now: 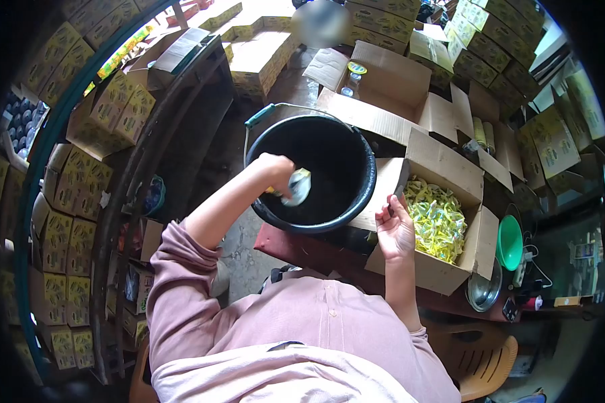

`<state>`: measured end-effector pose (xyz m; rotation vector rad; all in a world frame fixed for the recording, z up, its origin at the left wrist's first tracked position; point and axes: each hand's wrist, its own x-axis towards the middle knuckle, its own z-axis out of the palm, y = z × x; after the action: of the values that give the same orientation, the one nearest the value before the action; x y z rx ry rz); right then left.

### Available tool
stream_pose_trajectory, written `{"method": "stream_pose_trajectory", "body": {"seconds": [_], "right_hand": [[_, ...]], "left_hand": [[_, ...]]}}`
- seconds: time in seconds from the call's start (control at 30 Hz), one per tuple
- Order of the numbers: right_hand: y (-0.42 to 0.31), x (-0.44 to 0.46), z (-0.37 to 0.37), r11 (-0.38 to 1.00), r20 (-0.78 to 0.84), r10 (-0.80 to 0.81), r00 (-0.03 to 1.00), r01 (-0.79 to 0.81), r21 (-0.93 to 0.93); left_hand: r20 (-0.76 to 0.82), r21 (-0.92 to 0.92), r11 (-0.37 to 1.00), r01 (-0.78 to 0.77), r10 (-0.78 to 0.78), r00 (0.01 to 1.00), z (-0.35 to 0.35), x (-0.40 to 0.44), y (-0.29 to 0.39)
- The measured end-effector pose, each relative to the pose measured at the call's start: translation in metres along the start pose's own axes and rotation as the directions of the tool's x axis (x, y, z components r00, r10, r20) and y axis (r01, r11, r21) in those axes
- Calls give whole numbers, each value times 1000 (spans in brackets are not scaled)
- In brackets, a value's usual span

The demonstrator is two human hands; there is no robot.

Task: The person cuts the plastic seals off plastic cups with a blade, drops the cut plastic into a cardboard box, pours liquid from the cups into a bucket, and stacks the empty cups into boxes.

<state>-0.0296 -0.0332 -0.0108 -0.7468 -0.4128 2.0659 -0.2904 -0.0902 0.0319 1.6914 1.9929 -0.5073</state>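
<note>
My left hand (277,173) reaches over the near left part of a black bucket (368,161), its fingers closed round a small clear, roundish container (298,187) with some yellow on it. Most of those fingers are hidden from me. The bucket looks dark inside, and its wire handle with a teal grip (259,115) leans to the far side. My right hand (395,232) is raised beside an open cardboard box, palm partly showing. Its thumb and fingers pinch the lower end of a dark flat strip (400,183). Many yellow-green wrapped pieces (434,220) fill that cardboard box (442,274).
Another open carton (391,80) stands behind, with clear jars (351,84) at its left corner. A green bowl (509,242) and a metal bowl (485,289) sit at right. Stacked yellow printed boxes (68,245) line the left shelves. An orange chair (480,359) is at lower right.
</note>
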Motion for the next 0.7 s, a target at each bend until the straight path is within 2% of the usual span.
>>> {"method": "stream_pose_trajectory", "body": {"seconds": [0.03, 0.07, 0.1, 0.17, 0.2, 0.23, 0.3, 0.33, 0.37, 0.43, 0.47, 0.5, 0.57, 0.6, 0.7], "right_hand": [[0, 1, 1, 999, 11, -6, 1000, 7, -38], [-1, 3, 3, 997, 23, -11, 1000, 13, -76], [-1, 6, 3, 995, 47, -34, 998, 39, -91], [-2, 14, 4, 988, 95, -82, 992, 93, -120], [-4, 18, 7, 986, 87, -88, 992, 99, -134], [-5, 21, 11, 982, 105, -94, 990, 110, -153], [-9, 29, 19, 973, 140, -104, 985, 130, -191], [-8, 34, 24, 952, 197, -156, 968, 201, -232], [-7, 38, 27, 892, 227, -213, 950, 284, -353], [-5, 47, 32, 707, 310, -303, 901, 431, -560], [-6, 53, 32, 545, 395, -331, 857, 515, -662], [-9, 55, 39, 347, 520, -373, 769, 635, -690], [-20, 48, 63, -88, 758, -351, 551, 786, -612], [-22, 45, 69, -130, 784, -314, 535, 794, -594], [-26, 54, 67, -399, 944, -122, 306, 856, -329]], "left_hand": [[-170, -98, 995, -31, 14, 985, -1, -3, -3], [-444, -215, 957, -195, 82, 892, 5, 0, -8], [-409, -428, 874, -229, 38, 912, -8, -9, 0], [-544, -648, 595, -476, 76, 836, 4, -4, 2], [-696, -556, 604, -571, 37, 717, 16, 0, 8], [-712, -610, 501, -613, -8, 702, 24, 0, 16], [-677, -732, 206, -650, -113, 727, 41, 3, 32], [-753, -657, 224, -719, -169, 636, 46, 4, 40], [-738, -674, 170, -719, -189, 648, 49, -1, 44], [-787, -615, 219, -758, -233, 571, 66, 13, 47], [-747, -664, 215, -716, -226, 625, 74, 19, 45], [-765, -643, 251, -724, -269, 586, 73, 17, 48], [-798, -596, 328, -733, -346, 494, 63, 12, 57], [-801, -587, 346, -732, -374, 467, 63, 16, 57], [-834, -543, 418, -729, -373, 407, 59, 18, 61]]}}
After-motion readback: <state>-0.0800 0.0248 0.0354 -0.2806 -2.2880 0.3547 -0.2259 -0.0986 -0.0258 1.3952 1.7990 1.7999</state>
